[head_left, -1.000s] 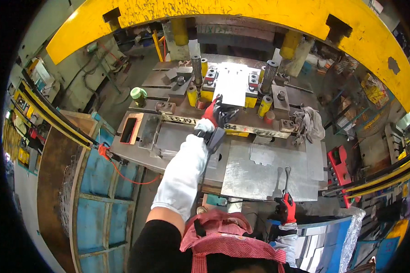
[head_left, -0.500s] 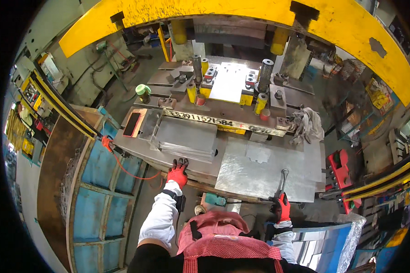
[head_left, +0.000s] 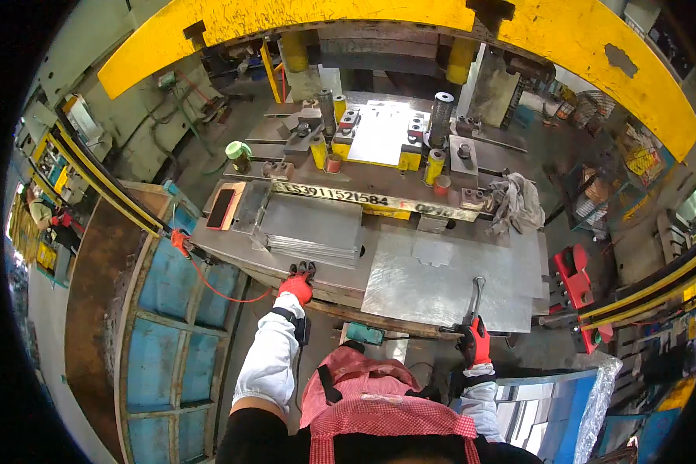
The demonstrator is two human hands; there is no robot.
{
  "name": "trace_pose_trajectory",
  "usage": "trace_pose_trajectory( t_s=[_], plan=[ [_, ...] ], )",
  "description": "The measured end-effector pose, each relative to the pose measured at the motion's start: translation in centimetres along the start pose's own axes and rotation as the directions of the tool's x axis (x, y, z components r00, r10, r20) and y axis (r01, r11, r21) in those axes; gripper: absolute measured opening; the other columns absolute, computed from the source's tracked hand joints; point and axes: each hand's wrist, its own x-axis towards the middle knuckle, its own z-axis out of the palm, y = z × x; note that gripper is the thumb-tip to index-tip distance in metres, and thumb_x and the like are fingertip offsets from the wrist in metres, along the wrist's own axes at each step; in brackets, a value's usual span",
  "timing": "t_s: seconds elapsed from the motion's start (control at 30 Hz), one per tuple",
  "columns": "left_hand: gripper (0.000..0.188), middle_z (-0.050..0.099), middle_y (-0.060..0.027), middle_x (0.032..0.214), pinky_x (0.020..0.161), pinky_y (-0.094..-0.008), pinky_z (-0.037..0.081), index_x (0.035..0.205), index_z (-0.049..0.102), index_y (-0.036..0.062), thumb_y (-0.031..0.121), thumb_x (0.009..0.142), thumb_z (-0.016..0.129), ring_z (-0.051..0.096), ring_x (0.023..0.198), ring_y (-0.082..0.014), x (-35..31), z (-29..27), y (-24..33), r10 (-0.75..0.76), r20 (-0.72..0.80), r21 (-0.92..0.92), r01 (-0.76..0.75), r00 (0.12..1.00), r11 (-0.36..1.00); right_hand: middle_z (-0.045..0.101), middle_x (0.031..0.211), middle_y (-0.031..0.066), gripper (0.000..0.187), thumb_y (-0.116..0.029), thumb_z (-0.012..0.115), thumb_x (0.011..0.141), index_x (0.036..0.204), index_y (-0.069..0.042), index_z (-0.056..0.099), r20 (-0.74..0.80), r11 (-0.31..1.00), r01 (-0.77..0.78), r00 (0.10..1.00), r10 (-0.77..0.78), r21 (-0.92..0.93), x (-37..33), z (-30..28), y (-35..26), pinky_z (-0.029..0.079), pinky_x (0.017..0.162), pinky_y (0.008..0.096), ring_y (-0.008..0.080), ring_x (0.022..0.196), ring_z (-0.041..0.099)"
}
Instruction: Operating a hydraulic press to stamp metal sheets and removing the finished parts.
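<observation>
My left hand [head_left: 296,285], in a red glove with dark fingertips, rests at the front edge of the press table [head_left: 329,288]. Its fingers are spread and hold nothing. Just beyond them lies a stack of flat grey metal sheets [head_left: 311,224]. To the right, my right hand [head_left: 475,342], in a similar glove, is closed on a long metal tool with a ring-shaped end [head_left: 477,292]. The ring end lies over a large shiny metal sheet [head_left: 410,290], which has a smaller notched plate [head_left: 432,251] on it. The hand hides the tool's grip.
A bright sheet [head_left: 380,133] lies on the die among upright posts [head_left: 440,120]. A phone [head_left: 221,207], a green-lidded bottle [head_left: 238,155] and a grey rag [head_left: 516,203] are on the table. A blue bin [head_left: 151,340] stands left, a red rack [head_left: 574,278] right. The yellow press beam [head_left: 348,17] spans above.
The view has shifted slightly. My right hand has moved a little forward and left with the tool in its grip. My left hand stays at the table edge, its fingers slightly more bent.
</observation>
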Motion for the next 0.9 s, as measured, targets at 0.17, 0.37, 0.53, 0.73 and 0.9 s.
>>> trace_pose_trajectory(
  t_s=[0.17,0.37,0.53,0.73,0.9],
  plan=[
    [0.048,0.039,-0.0013,0.129,0.096,-0.0506,0.03,0.121,0.043,0.0257,0.026,0.075,0.052,0.039,0.117,-0.0276,-0.8,-0.5,1.2,0.052,-0.06,0.016,-0.051,0.997,0.999,0.044,0.059,-0.002,0.007,-0.015,0.054,0.079,0.084,-0.01,0.051,0.001,0.99,0.12,0.993,-0.121,0.078,-0.2,-0.3,0.0,0.034,0.038,0.0248,0.0079,0.044,0.04],
    [0.049,0.044,-0.0044,0.123,0.091,-0.0416,0.039,0.119,0.046,0.0226,0.025,0.071,0.057,0.041,0.116,-0.0291,-1.2,-0.2,1.0,0.126,-0.183,0.104,-0.108,0.975,0.989,0.056,0.07,0.0051,0.029,-0.01,0.054,0.078,0.106,-0.007,0.048,0.03,0.982,-0.064,0.998,0.06,0.177,1.0,-1.3,2.0,0.039,0.039,0.0243,0.0107,0.042,0.045],
    [0.049,0.043,-0.0039,0.124,0.09,-0.046,0.038,0.119,0.044,0.0257,0.024,0.072,0.054,0.04,0.115,-0.0316,-1.0,0.0,0.3,0.107,-0.163,0.074,-0.096,0.981,0.993,0.052,0.066,0.0037,0.024,-0.012,0.054,0.077,0.1,-0.007,0.049,-0.009,0.979,-0.1,0.995,0.103,0.177,0.5,-0.4,1.5,0.039,0.039,0.0243,0.0103,0.043,0.045],
    [0.052,0.036,-0.0024,0.131,0.096,-0.0496,0.029,0.123,0.041,0.0282,0.024,0.073,0.054,0.029,0.125,-0.0287,-0.7,-0.2,0.7,0.058,-0.062,0.005,-0.058,0.996,0.998,0.056,0.065,0.002,0.015,-0.02,0.055,0.082,0.094,-0.012,0.05,0.042,0.999,-0.004,0.999,0.002,0.042,1.1,-1.3,2.6,0.036,0.036,0.0234,0.0082,0.041,0.044],
    [0.05,0.037,-0.003,0.131,0.096,-0.0493,0.029,0.123,0.041,0.0283,0.024,0.074,0.051,0.03,0.125,-0.0286,-0.4,0.2,0.3,0.036,-0.076,-0.006,-0.037,0.996,0.999,0.056,0.064,0.0016,0.012,-0.018,0.056,0.081,0.089,-0.013,0.049,0.086,0.985,-0.025,0.996,0.01,0.172,1.1,-1.3,2.5,0.034,0.035,0.0236,0.0082,0.039,0.042]
  ],
)
